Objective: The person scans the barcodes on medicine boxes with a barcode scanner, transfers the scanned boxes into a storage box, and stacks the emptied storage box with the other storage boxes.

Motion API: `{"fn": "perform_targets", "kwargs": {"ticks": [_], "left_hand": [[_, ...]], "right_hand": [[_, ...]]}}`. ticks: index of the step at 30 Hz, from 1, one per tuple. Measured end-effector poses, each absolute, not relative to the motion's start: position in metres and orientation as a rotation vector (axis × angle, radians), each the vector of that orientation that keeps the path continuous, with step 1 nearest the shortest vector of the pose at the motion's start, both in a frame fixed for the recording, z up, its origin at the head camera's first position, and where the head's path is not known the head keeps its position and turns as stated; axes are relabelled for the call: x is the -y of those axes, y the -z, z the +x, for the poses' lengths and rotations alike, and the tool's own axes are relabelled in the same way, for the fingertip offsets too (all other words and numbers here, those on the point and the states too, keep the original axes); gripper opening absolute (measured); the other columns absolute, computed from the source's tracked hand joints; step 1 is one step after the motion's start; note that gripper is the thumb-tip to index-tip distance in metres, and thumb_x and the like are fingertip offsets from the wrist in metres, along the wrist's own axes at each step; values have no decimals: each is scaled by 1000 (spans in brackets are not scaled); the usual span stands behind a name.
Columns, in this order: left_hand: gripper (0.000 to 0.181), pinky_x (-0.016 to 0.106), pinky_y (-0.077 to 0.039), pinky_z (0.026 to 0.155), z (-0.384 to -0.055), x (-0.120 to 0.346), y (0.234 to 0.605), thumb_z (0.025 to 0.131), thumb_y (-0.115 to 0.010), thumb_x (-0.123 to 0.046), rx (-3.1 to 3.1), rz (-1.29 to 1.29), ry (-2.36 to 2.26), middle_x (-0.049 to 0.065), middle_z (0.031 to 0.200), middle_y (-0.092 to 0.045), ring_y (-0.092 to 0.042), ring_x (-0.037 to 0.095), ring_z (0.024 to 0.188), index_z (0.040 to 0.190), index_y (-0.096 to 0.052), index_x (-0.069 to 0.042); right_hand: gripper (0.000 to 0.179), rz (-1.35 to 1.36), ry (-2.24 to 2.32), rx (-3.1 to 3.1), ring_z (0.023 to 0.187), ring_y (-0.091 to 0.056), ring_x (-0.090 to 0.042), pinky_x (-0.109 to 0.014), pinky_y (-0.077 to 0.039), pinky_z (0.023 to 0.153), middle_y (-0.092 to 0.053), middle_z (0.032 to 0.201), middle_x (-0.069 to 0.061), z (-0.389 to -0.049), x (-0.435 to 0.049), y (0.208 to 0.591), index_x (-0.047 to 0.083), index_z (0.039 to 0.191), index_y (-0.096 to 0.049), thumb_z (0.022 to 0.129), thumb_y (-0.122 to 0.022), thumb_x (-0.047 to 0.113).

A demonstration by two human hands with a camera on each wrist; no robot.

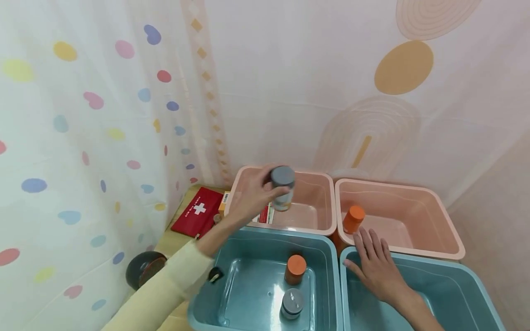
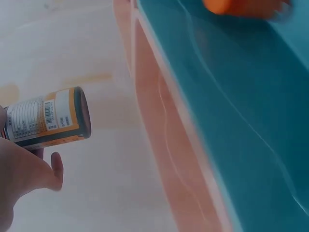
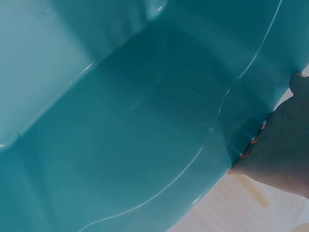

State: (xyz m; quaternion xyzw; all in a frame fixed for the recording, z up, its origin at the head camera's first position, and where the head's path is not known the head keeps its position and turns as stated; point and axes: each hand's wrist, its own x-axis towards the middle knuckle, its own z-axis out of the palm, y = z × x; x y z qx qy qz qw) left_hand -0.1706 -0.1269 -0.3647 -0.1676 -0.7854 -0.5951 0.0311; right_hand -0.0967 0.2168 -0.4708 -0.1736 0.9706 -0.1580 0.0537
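Note:
My left hand (image 1: 258,193) grips a grey-capped bottle (image 1: 283,187) above the left pink bin (image 1: 308,225). In the left wrist view that bottle (image 2: 46,118) shows an orange-edged label with a barcode, and the left hand (image 2: 29,169) wraps its far end. My right hand (image 1: 378,264) holds no object; its fingers are extended over the rim of the right blue bin (image 1: 447,276). An orange-capped bottle (image 1: 354,219) stands just beyond its fingertips in the right pink bin (image 1: 434,216). The right wrist view has the right hand (image 3: 277,140) at the blue rim.
In the left blue bin (image 1: 244,280) stand an orange-capped bottle (image 1: 295,269) and a grey-capped bottle (image 1: 292,303). Red and white boxes (image 1: 265,214) lie in the left pink bin. A red first aid pouch (image 1: 198,211) and a dark round object (image 1: 145,269) are at the left.

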Motion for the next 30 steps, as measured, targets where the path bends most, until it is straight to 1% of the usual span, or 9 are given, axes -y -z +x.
{"fn": "perform_targets", "kwargs": {"ticks": [4, 7, 9, 11, 15, 22, 25, 28, 30], "left_hand": [[61, 55, -54, 113, -201, 70, 366, 105, -76, -15, 2424, -521, 2039, 17, 155, -61, -59, 35, 142, 160, -52, -9], [61, 52, -54, 115, -219, 33, 374, 103, -80, -19, 2425, -458, 2122, 13, 155, -62, -59, 32, 143, 158, -55, -12], [61, 49, -52, 119, -226, 12, 380, 101, -82, -19, 2443, -425, 2134, 12, 154, -64, -61, 30, 142, 156, -57, -11], [61, 48, -51, 120, -232, -5, 386, 100, -83, -17, 2450, -396, 2165, 12, 153, -65, -62, 29, 140, 155, -58, -10], [63, 46, -51, 120, -241, -29, 396, 99, -83, -13, 2445, -379, 2255, 15, 152, -65, -63, 30, 139, 155, -57, -6], [63, 40, -56, 114, -251, -58, 407, 96, -87, -19, 2583, -414, 2134, 10, 149, -69, -67, 25, 132, 154, -62, -12], [61, 40, -57, 112, -253, -69, 411, 98, -85, -18, 2648, -471, 2070, 10, 148, -70, -68, 25, 131, 154, -62, -13], [59, 38, -58, 109, -253, -80, 415, 99, -84, -20, 2730, -515, 1954, 8, 146, -71, -69, 21, 127, 154, -64, -15], [57, 37, -58, 108, -253, -88, 419, 99, -83, -19, 2736, -569, 1936, 9, 144, -72, -70, 21, 125, 153, -64, -12]], "right_hand": [[89, -520, 476, -2938, 164, -11, -59, -77, -11, 129, -18, 178, -34, -97, -216, 471, -9, 169, -27, 109, -66, 44], [89, -516, 465, -2931, 164, -12, -58, -77, -11, 130, -19, 178, -34, -94, -215, 472, -8, 169, -27, 109, -65, 45], [89, -515, 459, -2926, 164, -12, -58, -77, -12, 130, -19, 178, -34, -91, -214, 472, -8, 169, -27, 109, -65, 46], [89, -515, 461, -2921, 164, -12, -58, -77, -12, 130, -20, 178, -33, -89, -213, 473, -8, 169, -27, 109, -64, 47], [89, -525, 465, -2925, 164, -12, -57, -77, -11, 130, -20, 178, -33, -85, -211, 472, -7, 169, -28, 109, -63, 48], [88, -522, 434, -2929, 164, -13, -56, -76, -11, 130, -20, 178, -32, -83, -210, 468, -7, 169, -28, 110, -63, 49], [89, -516, 420, -2926, 164, -13, -56, -76, -11, 130, -20, 178, -32, -82, -209, 468, -6, 170, -27, 109, -63, 49], [88, -522, 416, -2931, 164, -14, -56, -77, -11, 130, -20, 178, -31, -82, -210, 468, -5, 170, -28, 109, -63, 48], [87, -532, 415, -2944, 163, -16, -57, -77, -13, 130, -21, 178, -31, -80, -211, 469, -5, 169, -30, 110, -63, 48]]}}
